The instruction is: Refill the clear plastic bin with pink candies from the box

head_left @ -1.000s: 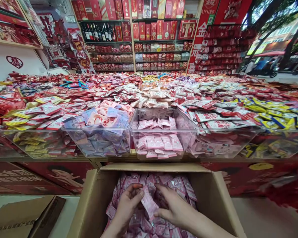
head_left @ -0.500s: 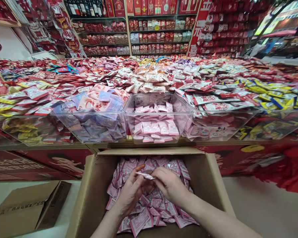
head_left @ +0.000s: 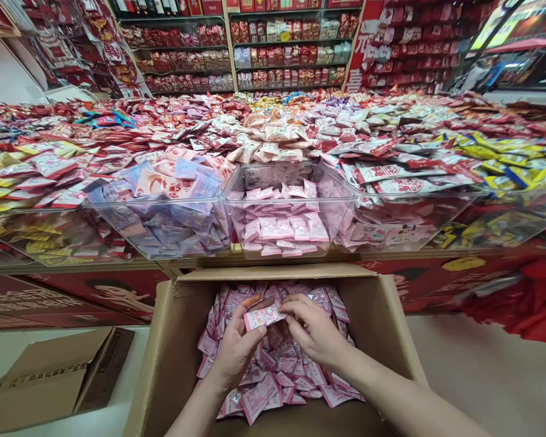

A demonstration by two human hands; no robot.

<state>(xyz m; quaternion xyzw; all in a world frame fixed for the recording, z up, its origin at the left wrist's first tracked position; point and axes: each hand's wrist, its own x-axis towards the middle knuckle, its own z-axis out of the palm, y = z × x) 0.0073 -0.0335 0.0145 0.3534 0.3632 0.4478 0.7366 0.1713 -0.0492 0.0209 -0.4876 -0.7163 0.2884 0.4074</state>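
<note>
Between my two hands is a small pink-and-white wrapped candy [head_left: 262, 317], its printed face turned up. My left hand [head_left: 237, 347] pinches its left end between thumb and fingers. At the other end, my right hand [head_left: 313, 331] grips the wrapper's right tip with thumb and fingertips. Both hands are above an open cardboard box [head_left: 173, 352], where many similar pink candy packets [head_left: 259, 397] lie loose. Beyond the box, a clear plastic bin [head_left: 291, 199] holds more pink packets [head_left: 284, 229], partly stacked in rows.
Left of the pink bin, another bin has purple and pink packets [head_left: 177, 182]; to the right are red-and-white packets [head_left: 400, 176] and yellow ones [head_left: 523, 161]. A flattened cardboard box [head_left: 36, 376] lies on the floor at left. Stocked shelves [head_left: 291, 54] rise behind.
The candy has been turned from edge-on so its printed face shows. My left hand's fingers have opened out slightly around it. The camera view has shifted a little.
</note>
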